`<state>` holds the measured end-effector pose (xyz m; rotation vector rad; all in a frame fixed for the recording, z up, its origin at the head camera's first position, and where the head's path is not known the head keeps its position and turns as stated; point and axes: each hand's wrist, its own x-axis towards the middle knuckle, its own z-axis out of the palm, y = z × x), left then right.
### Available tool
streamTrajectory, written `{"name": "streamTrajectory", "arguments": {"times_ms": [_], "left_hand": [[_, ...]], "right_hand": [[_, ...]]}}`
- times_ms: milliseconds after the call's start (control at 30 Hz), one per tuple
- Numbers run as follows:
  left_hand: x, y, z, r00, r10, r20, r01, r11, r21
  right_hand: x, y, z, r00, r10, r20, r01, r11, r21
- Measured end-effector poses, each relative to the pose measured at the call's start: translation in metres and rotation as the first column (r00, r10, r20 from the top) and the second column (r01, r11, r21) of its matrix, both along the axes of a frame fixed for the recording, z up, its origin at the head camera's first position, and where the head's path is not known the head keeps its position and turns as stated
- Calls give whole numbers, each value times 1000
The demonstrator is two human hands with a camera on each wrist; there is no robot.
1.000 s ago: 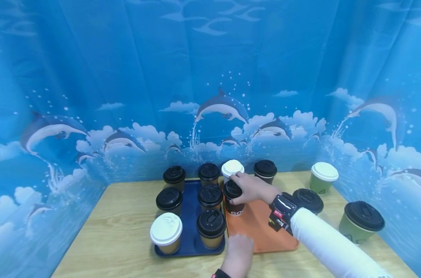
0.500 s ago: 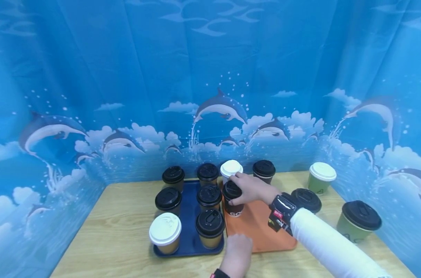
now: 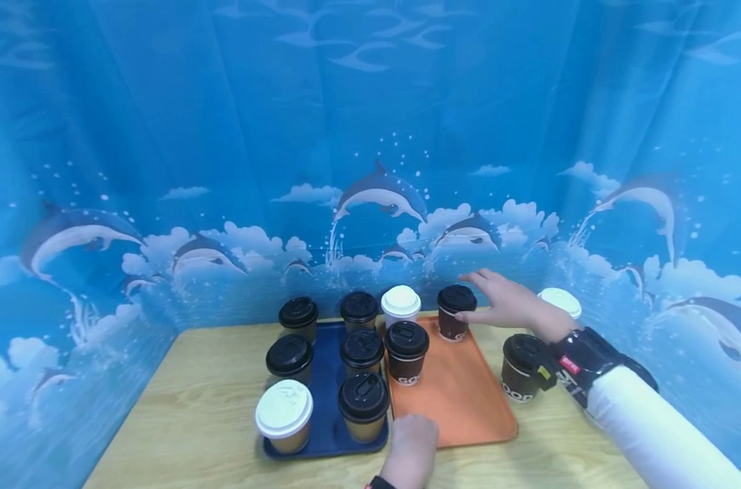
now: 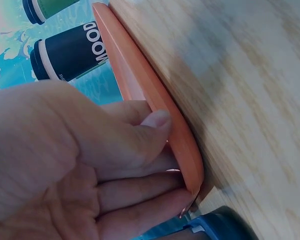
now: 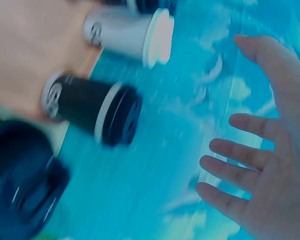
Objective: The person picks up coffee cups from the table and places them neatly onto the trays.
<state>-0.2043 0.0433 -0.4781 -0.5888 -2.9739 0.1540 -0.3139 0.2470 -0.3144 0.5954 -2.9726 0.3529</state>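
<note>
My left hand [image 3: 411, 441] grips the front rim of the orange tray [image 3: 468, 414]. In the left wrist view its thumb and fingers pinch the tray edge. Fingers spread, my right hand [image 3: 513, 305] is beside a black-lidded dark paper cup [image 3: 454, 322] at the tray's back right corner. The right wrist view shows that hand [image 5: 260, 165] apart from the cups, holding nothing. On the tray's left side stand another dark cup [image 3: 405, 363] with a black lid and a white-lidded white cup [image 3: 401, 309] behind it.
Left of it, a navy tray [image 3: 330, 407] holds several kraft cups, such as a white-lidded one [image 3: 287, 414]. Right of the orange tray stands a dark cup [image 3: 518, 380], partly behind the right wrist. A white-lidded cup [image 3: 559, 299] shows behind the right forearm. A dolphin-print curtain [image 3: 346, 136] backs the table.
My right hand has let go of the dark cup at the tray's left and moved right and back. The back right dark cup is now beside it. The left hand stays at the tray rim.
</note>
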Motion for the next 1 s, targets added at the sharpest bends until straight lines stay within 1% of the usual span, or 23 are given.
{"name": "streamTrajectory", "arguments": {"times_ms": [67,133,200,333,367,500,633,700,767,900,1000], "left_hand": [[0,-1,0,1000,1,23,-1,1000,-2],[-1,-1,0,999,6,53,-5,1000,-9],[-2,-3,0,997,10,72,-9,1000,-19],[-4,-4,1,996,17,85,-15,999,-31],[-5,-5,0,997,15,80,-12,999,-31],[-7,-5,0,998,2,68,0,999,-32],[-7,-4,0,999,-10,37,11,1000,-25],[-6,-4,0,1000,-16,22,16,1000,-24],[-5,-3,0,1000,-19,21,20,1000,-23],[-3,-2,2,999,-25,47,26,999,-27],[-2,-1,4,998,-27,63,28,999,-27]], "right_hand": [[7,18,-1,1000,-21,3,21,1000,-15],[13,34,-6,1000,-29,6,30,999,-20],[19,47,-14,999,-33,12,34,999,-24],[30,65,-35,999,-35,17,35,999,-30],[32,68,-40,999,-32,15,33,999,-38],[39,77,-59,999,-34,-33,32,998,-45],[45,79,-73,995,-70,-76,66,996,-60],[48,80,-80,993,-95,-75,89,993,-82],[51,81,-87,990,-122,-66,114,988,-105],[57,84,-98,983,-175,-52,166,976,-143],[60,85,-103,979,-199,-51,188,967,-170]]}}
